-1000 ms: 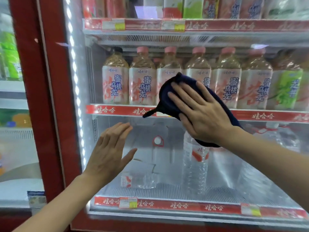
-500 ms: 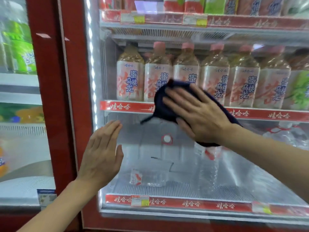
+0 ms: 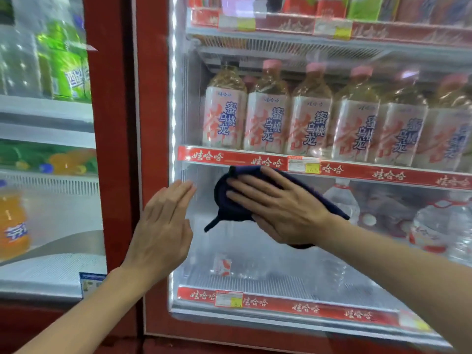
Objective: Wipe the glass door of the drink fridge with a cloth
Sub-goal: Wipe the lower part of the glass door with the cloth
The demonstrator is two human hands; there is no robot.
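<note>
I am watching the navy cloth [image 3: 229,200] sliding down off the tea bottles [image 3: 265,118] to below the shelf strip [image 3: 204,157], near the glass door's [image 3: 255,254] left edge. Both hands are staying flat: the right hand [image 3: 278,210] is pressing the cloth, the left hand [image 3: 163,226] is holding nothing. Wiping is midway, I judge.

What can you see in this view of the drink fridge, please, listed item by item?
glass door: one, red frame, centre and right.
cloth: one, dark blue, on the glass below the middle shelf strip.
tea bottles: six in the front row, amber with pink-and-white labels, middle shelf.
water bottles: at least two, clear, lower shelf at right.
shelf strips: three, red, on shelf fronts.
green bottles: count unclear, neighbouring fridge at left.
orange bottle: one, same fridge, lower left.
left hand: one, flat, at the door's left edge.
right hand: one, flat on the cloth, pressing it to the glass.
</note>
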